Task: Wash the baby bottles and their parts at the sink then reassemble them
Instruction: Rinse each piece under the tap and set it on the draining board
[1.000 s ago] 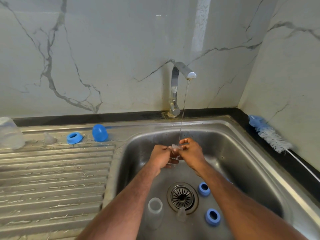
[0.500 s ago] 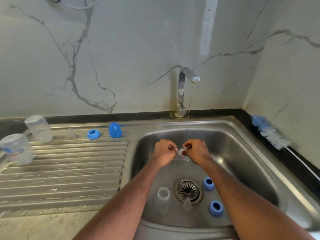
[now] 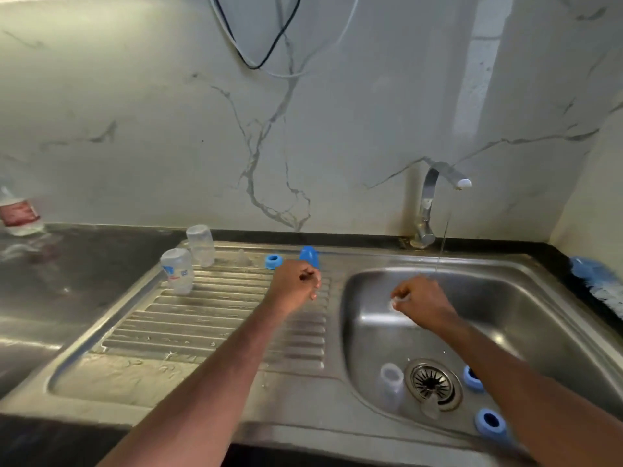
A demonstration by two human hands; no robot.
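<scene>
Two hands work at the sink (image 3: pixel 357 332). The right hand (image 3: pixel 421 303) hangs over the basin, just under a thin stream from the tap (image 3: pixel 435 203), its fingers (image 3: pixel 399 294) curled tight round a small clear part (image 3: pixel 397 301); only a sliver of it shows, too blurred to tell which piece it is. The left hand (image 3: pixel 295 283) is out over the ribbed drainboard (image 3: pixel 202 318), fingers curled loosely toward the palm. Whether anything sits inside them I cannot tell; nothing shows.

On the basin floor a clear bottle (image 3: pixel 391 387) lies beside the drain (image 3: pixel 433 382), another small clear piece (image 3: pixel 431 407) rests at the drain's near edge, and two blue rings sit to the right: one (image 3: pixel 472 377) partly behind the right forearm, the other (image 3: pixel 490 421) nearer the front rim.

At the back of the drainboard stand two clear bottles upside down, one with print (image 3: pixel 177 271) and a plain one (image 3: pixel 200 246) just behind it. Further right along the same edge are a clear teat (image 3: pixel 243 257), a blue ring (image 3: pixel 273 261) and a blue cap (image 3: pixel 309 256), the cap just beyond the left hand.

A blue-handled brush (image 3: pixel 600 281) lies on the dark counter (image 3: pixel 84 264) right of the sink. At the far left stands a red-labelled bottle (image 3: pixel 18 214). Cables (image 3: pixel 266 45) droop down the marble wall.
</scene>
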